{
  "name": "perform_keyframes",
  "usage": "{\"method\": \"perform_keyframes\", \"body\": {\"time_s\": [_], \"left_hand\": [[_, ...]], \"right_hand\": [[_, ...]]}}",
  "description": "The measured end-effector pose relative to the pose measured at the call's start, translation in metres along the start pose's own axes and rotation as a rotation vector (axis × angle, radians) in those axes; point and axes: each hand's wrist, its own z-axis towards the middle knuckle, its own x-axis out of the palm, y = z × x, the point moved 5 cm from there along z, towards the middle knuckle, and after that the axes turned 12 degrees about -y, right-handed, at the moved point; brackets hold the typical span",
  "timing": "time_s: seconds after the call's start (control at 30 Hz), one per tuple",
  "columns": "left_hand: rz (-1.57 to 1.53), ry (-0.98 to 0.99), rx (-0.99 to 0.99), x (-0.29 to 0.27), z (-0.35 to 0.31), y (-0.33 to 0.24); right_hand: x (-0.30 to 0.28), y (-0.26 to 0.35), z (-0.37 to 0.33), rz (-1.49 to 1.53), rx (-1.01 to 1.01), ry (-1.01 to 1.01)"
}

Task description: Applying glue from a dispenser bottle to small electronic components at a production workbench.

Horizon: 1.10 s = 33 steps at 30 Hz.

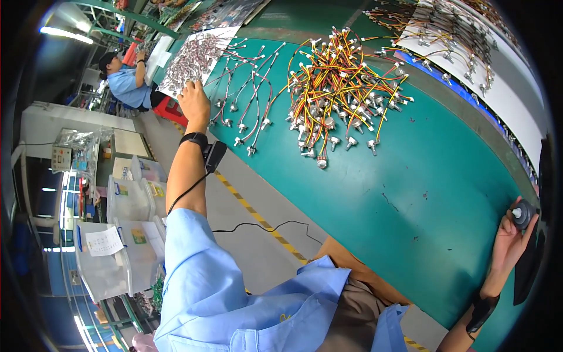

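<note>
We are resting our loosely curled left hand (194, 103) on far-left wire harnesses (196, 58); our right hand (509, 240) is gripping a dark knob (521, 213), near right.

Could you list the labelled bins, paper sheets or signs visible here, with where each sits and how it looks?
Clear plastic bins: stacked on the floor at left, boxy, translucent.
White paper label: on the nearest bin, rectangular, dark print.
Small green-yellow label: on the bin beside it.
White sheet: on the green table by the left hand, covered with wired parts.
</note>
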Motion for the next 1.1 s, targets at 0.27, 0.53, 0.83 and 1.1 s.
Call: {"method": "perform_keyframes", "body": {"time_s": [0.27,0.53,0.83,1.1], "left_hand": [[0.0,0.067,0.128,0.02,-0.004,0.009],[-0.156,0.19,0.121,0.028,-0.013,0.019],[-0.256,0.22,-0.004,0.029,-0.022,0.03],[-0.374,0.152,-0.132,0.009,-0.023,0.062]], "right_hand": [[-0.009,0.003,-0.001,-0.037,-0.028,-0.059],[-0.013,0.001,0.002,-0.039,-0.028,-0.036],[-0.009,0.002,0.003,-0.053,-0.052,-0.037],[0.007,0.003,-0.005,-0.083,-0.123,-0.133]]}}
